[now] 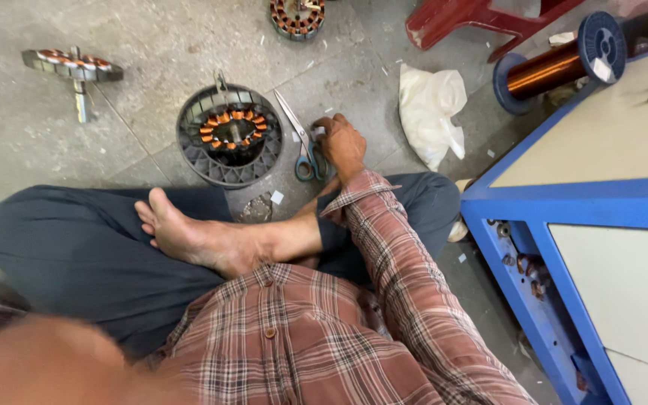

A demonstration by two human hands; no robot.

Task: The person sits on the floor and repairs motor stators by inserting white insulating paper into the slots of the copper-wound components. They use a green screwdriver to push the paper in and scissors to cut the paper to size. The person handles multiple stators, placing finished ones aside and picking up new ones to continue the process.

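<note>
I sit cross-legged on a grey concrete floor in a plaid shirt. My right hand (343,144) reaches forward to the floor, fingers curled down at a small white scrap (318,131). It touches a pair of scissors (303,146) with teal handles, whose blades point away to the upper left. Whether the fingers grip anything is not clear. Just left of the scissors lies a round black housing holding a stator with copper windings (228,135). My left hand is not visible; only a blurred skin-toned shape fills the lower left corner.
A second wound stator on a shaft (73,66) lies at the far left, a third (296,16) at the top edge. A white plastic bag (429,105), a blue spool of copper wire (560,64), red stool legs (474,19) and a blue-framed machine (586,202) stand to the right.
</note>
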